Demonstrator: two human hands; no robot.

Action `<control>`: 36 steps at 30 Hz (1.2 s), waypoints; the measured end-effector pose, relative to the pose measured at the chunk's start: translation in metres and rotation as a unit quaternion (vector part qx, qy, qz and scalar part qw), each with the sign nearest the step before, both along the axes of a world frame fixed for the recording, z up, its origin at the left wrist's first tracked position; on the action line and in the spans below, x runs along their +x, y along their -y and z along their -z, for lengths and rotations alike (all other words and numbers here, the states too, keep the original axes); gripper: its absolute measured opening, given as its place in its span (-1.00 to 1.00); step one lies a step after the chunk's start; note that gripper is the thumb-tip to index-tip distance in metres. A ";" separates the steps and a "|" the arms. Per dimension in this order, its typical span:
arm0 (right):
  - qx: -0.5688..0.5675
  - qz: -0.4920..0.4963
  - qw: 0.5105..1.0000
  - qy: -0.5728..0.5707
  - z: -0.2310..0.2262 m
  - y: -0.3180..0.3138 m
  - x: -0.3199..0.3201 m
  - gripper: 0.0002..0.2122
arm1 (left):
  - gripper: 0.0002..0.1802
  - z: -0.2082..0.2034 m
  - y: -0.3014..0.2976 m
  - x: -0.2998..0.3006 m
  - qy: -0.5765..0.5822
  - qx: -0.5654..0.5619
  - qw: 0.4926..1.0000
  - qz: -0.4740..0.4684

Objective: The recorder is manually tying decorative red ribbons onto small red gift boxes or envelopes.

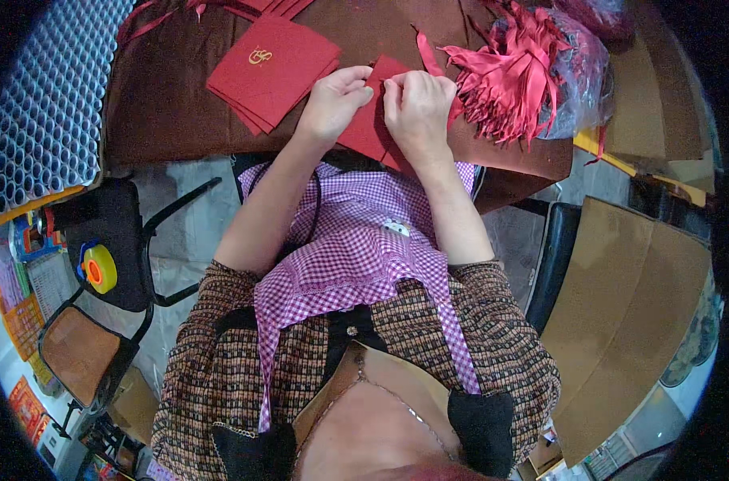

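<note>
Far left: a tray of blue tubes beside the brown counter; below it, a black chair carrying a yellow-and-orange tape roll. On the counter, left of the hands, lies a stack of red envelopes, the top one bearing a gold emblem. At centre, the left hand and right hand meet over a single red envelope lying at the counter's near edge; the fingers of both hands are closed on its upper edge, fingertips nearly touching. Just right of the right hand, a bundle of red ribbons spills from a clear plastic bag. Far right: brown cardboard sheets lean beside the counter.
</note>
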State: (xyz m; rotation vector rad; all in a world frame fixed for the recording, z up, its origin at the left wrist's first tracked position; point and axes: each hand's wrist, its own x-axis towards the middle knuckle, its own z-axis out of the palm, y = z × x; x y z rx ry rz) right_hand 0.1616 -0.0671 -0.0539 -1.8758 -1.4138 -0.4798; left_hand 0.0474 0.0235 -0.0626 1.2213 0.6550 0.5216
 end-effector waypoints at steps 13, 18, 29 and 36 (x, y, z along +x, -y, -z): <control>-0.047 -0.019 0.999 -0.013 -0.014 0.016 0.001 -0.89 | -0.58 0.014 -0.008 -0.002 0.049 -0.068 0.996 0.032; -0.053 -0.027 0.998 -0.010 -0.009 0.018 -0.001 -0.90 | -0.59 0.014 -0.009 -0.002 0.064 -0.074 0.994 0.055; -0.040 -0.038 0.998 -0.022 -0.004 0.020 -0.004 -0.89 | -0.57 0.021 -0.012 -0.001 0.051 -0.033 0.996 0.065; -0.042 -0.040 0.998 -0.030 -0.004 0.021 -0.004 -0.89 | -0.54 0.006 -0.010 -0.003 0.044 -0.065 0.995 0.067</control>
